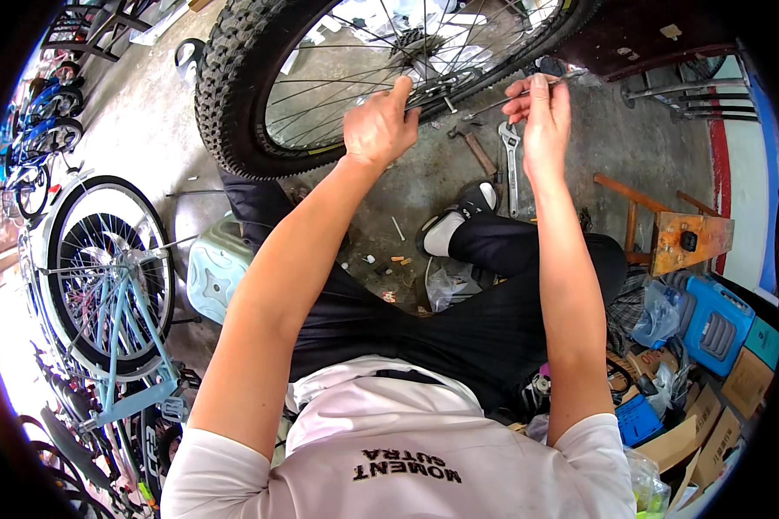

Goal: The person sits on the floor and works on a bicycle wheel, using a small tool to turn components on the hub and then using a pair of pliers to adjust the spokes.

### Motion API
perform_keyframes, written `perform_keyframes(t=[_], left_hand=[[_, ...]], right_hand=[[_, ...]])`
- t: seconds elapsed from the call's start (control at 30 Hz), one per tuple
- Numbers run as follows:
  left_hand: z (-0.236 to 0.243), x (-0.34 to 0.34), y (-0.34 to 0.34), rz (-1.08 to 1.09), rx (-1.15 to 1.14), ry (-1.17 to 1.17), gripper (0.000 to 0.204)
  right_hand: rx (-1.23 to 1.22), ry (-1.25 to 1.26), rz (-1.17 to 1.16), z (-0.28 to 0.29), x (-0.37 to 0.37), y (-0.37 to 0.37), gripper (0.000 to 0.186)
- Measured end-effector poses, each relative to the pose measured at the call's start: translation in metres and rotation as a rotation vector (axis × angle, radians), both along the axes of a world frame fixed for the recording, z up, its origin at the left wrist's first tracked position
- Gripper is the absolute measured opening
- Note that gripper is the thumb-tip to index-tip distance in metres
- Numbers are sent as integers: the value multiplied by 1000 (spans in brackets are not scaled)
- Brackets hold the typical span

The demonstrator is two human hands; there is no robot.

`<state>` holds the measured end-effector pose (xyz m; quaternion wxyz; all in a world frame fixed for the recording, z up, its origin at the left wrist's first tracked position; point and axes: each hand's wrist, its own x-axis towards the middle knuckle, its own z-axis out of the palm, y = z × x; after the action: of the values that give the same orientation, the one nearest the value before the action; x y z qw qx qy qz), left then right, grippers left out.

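A bicycle wheel (251,104) with a knobby black tire stands in front of me, its rear sprockets (417,45) showing among the spokes. My left hand (381,127) is closed at the near side of the wheel, the thumb pointing up over the spokes. What lies inside its fingers is mostly hidden; a short dark end shows beside them. Right of the wheel, my right hand (541,112) pinches a thin metal rod (493,107), which slants across the fingers. Below, an adjustable wrench (511,164) and a hammer (479,151) lie on the floor.
A wooden stool (688,238) stands at the right, near a blue plastic case (714,318) and cardboard boxes (710,424). To my left are a pale plastic stool (212,272) and a light blue bicycle (117,333). Small litter lies between my feet.
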<state>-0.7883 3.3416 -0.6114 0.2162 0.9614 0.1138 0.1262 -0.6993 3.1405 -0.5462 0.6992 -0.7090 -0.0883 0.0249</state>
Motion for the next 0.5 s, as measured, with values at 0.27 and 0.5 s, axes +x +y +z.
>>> perform_keyframes(t=[0.27,0.5], left_hand=[[3,-1,-4,10,33,48,39],[6,0,-4,16,30,34,38]], right_hand=[[-95,-89,133,1,-1,18,25],[-229,-188,164,5,-10,29,25]])
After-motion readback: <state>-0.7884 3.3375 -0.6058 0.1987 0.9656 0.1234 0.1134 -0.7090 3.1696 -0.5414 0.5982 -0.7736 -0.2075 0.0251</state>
